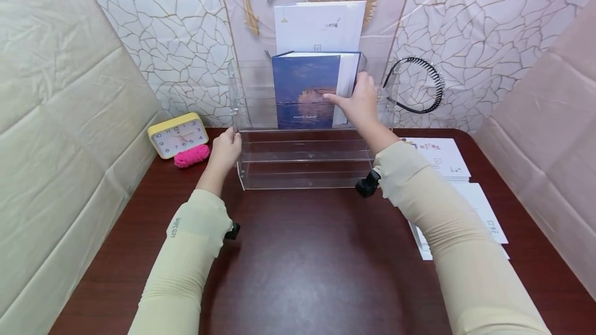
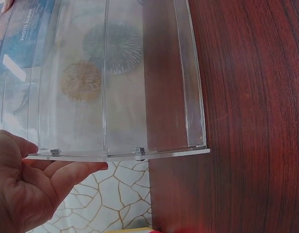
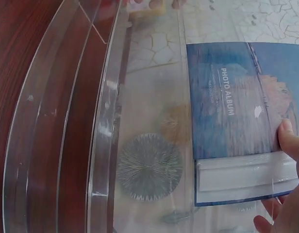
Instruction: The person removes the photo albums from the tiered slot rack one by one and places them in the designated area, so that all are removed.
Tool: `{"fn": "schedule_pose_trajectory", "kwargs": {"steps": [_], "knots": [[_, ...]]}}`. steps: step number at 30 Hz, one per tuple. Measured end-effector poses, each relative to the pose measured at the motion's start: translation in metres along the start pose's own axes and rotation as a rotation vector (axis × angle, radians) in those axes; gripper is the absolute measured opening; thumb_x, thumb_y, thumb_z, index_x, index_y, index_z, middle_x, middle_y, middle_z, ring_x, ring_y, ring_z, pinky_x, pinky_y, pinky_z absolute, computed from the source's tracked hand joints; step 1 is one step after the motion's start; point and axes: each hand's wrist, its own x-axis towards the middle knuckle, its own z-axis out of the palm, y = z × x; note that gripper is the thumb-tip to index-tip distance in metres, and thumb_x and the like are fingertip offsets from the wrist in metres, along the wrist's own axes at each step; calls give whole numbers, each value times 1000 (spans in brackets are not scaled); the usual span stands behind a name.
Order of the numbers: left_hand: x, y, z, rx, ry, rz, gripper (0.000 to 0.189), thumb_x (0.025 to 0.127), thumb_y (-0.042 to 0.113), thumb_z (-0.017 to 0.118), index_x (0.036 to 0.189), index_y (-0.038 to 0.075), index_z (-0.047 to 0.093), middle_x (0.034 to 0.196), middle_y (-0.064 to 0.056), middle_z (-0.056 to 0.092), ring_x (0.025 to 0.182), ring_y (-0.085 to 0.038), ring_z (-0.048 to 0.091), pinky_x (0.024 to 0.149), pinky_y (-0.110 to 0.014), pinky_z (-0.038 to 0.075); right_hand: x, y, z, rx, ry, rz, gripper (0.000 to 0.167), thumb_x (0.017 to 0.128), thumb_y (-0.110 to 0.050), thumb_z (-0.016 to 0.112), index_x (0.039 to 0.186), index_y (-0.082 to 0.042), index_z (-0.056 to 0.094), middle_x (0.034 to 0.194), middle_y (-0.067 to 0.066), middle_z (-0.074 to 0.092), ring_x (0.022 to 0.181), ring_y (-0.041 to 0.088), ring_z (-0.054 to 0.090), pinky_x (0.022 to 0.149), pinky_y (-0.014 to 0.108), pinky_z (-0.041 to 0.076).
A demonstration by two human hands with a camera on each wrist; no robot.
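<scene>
A blue photo album (image 1: pixel 302 81) with a seascape cover and a white strip along its right side stands upright in a clear acrylic tiered rack (image 1: pixel 307 157). My right hand (image 1: pixel 362 105) grips the album by its right edge; the thumb (image 3: pixel 288 136) lies on the cover and the other fingers pass behind. At the rack's left side, my left hand (image 1: pixel 224 150) holds the upright side panel (image 2: pixel 125 157), thumb on the inner face and fingers outside. Behind the album, a taller white book (image 1: pixel 321 25) stands in the upper tier.
On the left are a yellow-framed clock (image 1: pixel 179 135) and a pink yarn bundle (image 1: pixel 192 155). A black toothed headband (image 1: pixel 440 87) hangs at the rack's right side. White booklets lie in two stacks on the right, a far stack (image 1: pixel 442 154) and a near stack (image 1: pixel 484 211).
</scene>
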Motion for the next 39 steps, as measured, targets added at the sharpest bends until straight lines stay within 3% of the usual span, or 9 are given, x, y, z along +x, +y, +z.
{"fn": "schedule_pose_trajectory", "kwargs": {"steps": [7, 15, 22, 27, 33, 39], "knots": [[3, 7, 0, -2, -20, -2, 27, 97, 14, 40, 108, -5, 55, 104, -27, 59, 98, -42, 55, 88, -51, 41, 6, -17, -9, -21, -21, 9, 76, 72, -51, 75, 121, -5, 40, 112, 11, 49, 100, 25, 48, 85, 37, 40], [3, 9, 4, 8, -23, 5, 26, 97, 14, 40, 106, -5, 55, 104, -28, 59, 99, -43, 55, 87, -51, 41, 13, -48, -7, 17, -22, -82, 70, 73, -41, 78, 121, -7, 39, 111, 8, 54, 100, 23, 52, 88, 34, 41], [3, 6, 2, 5, -10, 2, 26, 97, 15, 41, 106, -4, 56, 105, -27, 60, 100, -43, 55, 87, -51, 40, 20, -64, -2, 134, -64, -111, 67, 73, -32, 80, 121, -8, 40, 110, 5, 55, 94, 17, 49, 84, 30, 41], [1, 2, 1, 7, -2, -9, 24, 97, 15, 40, 102, -3, 55, 106, -27, 59, 100, -43, 54, 87, -51, 40, 26, -69, 1, 218, -92, -88, 65, 68, -23, 85, 115, -4, 44, 110, 7, 56, 94, 16, 49, 84, 26, 41], [-2, 2, 1, -10, 13, -3, 23, 96, 14, 41, 101, -3, 56, 102, -27, 60, 96, -43, 55, 85, -51, 40, 31, -74, 0, 148, -118, -81, 64, 68, -26, 85, 119, -4, 53, 113, 7, 59, 94, 17, 51, 84, 28, 42], [-1, 2, 2, -3, 13, 12, 21, 95, 13, 42, 98, -4, 55, 96, -27, 60, 91, -42, 55, 82, -51, 41, 30, -77, -8, 119, -103, -113, 66, 70, -28, 83, 123, -6, 50, 117, 6, 58, 97, 18, 51, 86, 28, 40]]}}
